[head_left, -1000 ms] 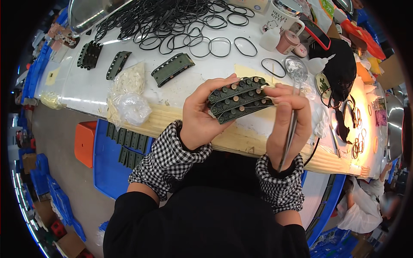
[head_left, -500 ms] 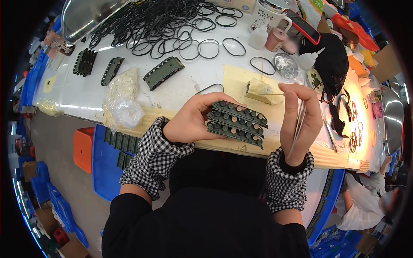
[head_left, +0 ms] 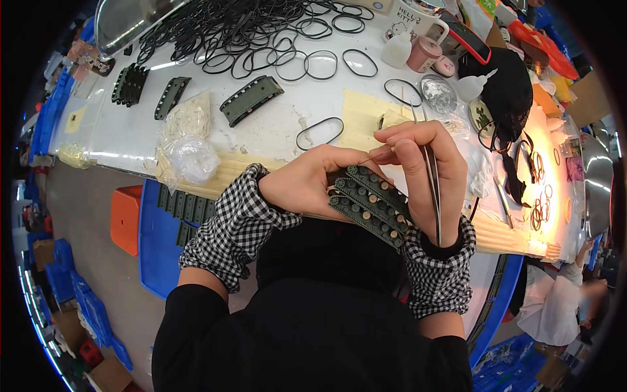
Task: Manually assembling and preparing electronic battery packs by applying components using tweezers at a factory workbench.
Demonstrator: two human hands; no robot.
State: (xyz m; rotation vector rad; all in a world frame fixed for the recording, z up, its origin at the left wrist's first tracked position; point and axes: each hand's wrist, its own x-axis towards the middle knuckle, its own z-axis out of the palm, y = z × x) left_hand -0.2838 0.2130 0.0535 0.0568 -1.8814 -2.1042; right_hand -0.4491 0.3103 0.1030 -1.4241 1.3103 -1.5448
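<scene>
My left hand (head_left: 300,181) is closed around a small stack of dark green toy tank track pieces (head_left: 372,204), tilted down to the right. Rows of small round wheels face up, some with light-coloured centres. Beside it, my right hand (head_left: 445,151) grips metal tweezers (head_left: 433,179), their tips pointing away from me past the fingers. Its thumb and index finger also pinch a thin stick (head_left: 375,157) reaching toward the upper end of the stack; whether it touches is hidden. Behind the right fingers, a cream block (head_left: 394,117) sits partly covered on a yellow sheet (head_left: 356,111).
Black rubber bands (head_left: 228,32) lie heaped at the back, with a loose band (head_left: 320,134) nearer. More track pieces (head_left: 251,101) and a plastic bag (head_left: 189,160) sit left. A mug (head_left: 411,25), phone (head_left: 467,40) and squeeze bottle (head_left: 475,85) stand right. Below are a blue tray (head_left: 151,261) and orange stool (head_left: 125,219).
My right hand has moved left toward the stack, bringing the stick to its far end. The stack has shifted slightly nearer me and tilts more steeply.
</scene>
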